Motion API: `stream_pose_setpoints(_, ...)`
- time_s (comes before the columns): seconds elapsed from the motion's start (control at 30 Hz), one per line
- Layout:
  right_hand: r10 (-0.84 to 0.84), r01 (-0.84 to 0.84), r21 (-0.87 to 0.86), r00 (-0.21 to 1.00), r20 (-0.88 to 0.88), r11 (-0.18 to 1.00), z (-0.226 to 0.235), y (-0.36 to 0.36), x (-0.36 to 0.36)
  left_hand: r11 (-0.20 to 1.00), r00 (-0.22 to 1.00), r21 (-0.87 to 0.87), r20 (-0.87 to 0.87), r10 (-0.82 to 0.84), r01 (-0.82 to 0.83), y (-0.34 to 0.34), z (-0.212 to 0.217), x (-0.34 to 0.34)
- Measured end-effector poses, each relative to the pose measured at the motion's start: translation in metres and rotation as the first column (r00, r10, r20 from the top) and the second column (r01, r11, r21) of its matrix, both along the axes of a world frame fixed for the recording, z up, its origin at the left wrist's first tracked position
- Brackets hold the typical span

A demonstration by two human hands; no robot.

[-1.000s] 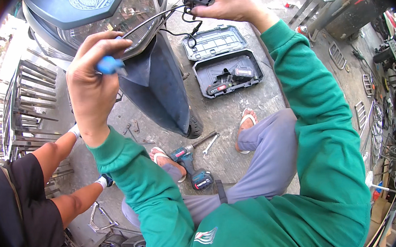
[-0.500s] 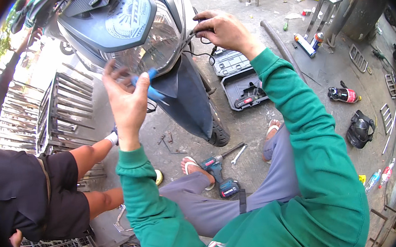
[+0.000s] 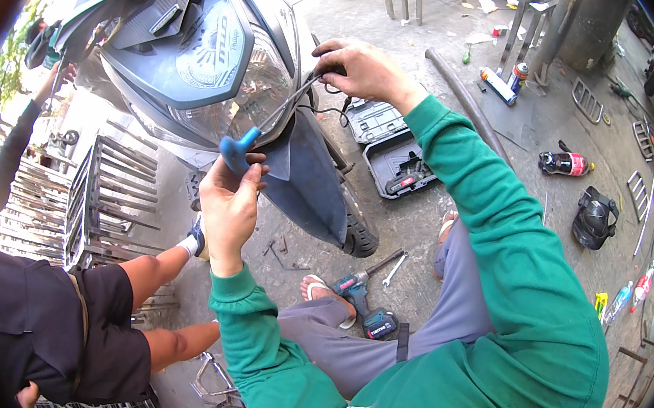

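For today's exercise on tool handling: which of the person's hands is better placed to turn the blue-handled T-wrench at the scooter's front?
Left, probably. The left hand already grips the blue-handled T-wrench, whose shaft runs toward the grey scooter's headlight. The right hand is at the shaft's far tip, by black wires.

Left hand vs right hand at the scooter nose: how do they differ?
The left hand sits low under the headlight, fist shut on the blue T-handle tool; the right hand is higher, at the headlight's side, closed over black wiring. Left shows its back, thumb up; right is knuckles-up. Both wear green sleeves.
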State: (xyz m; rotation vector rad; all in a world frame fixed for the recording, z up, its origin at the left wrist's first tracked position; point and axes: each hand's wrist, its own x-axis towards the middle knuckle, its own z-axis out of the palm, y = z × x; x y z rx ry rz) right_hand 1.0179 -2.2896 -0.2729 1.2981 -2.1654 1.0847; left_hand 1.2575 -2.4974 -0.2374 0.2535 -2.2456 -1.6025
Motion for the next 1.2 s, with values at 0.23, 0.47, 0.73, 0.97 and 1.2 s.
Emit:
stream_pose_setpoints(0.23, 0.033, -0.033, -0.013, 0.999, 0.003, 0.999, 0.001, 0.002, -0.001, 0.685, 0.964, -0.702, -0.265, -0.002, -0.192, 0.008, 0.001, -0.017)
stream_pose_setpoints(0.47, 0.053, -0.052, -0.038, 0.997, 0.048, 0.998, -0.002, 0.003, 0.000, 0.921, 0.917, -0.259, -0.350, 0.190, -0.290, -0.005, -0.007, -0.008)
stream_pose_setpoints(0.73, 0.058, -0.058, -0.070, 0.998, -0.003, 0.996, -0.006, 0.001, -0.002, 0.928, 0.986, 0.361, -0.163, -0.029, 0.087, -0.002, -0.001, 0.002)
stream_pose_setpoints(0.97, 0.024, -0.018, -0.065, 0.995, 0.099, 0.998, -0.004, 0.000, 0.001, 0.998, 0.934, 0.029, -0.350, 0.065, -0.058, 0.009, 0.015, -0.019)
stream_pose_setpoints(1.2, 0.007, -0.004, -0.085, 0.999, 0.037, 0.996, -0.009, -0.004, -0.004, 0.958, 0.992, -0.277, -0.116, 0.051, -0.082, 0.020, 0.022, -0.017)
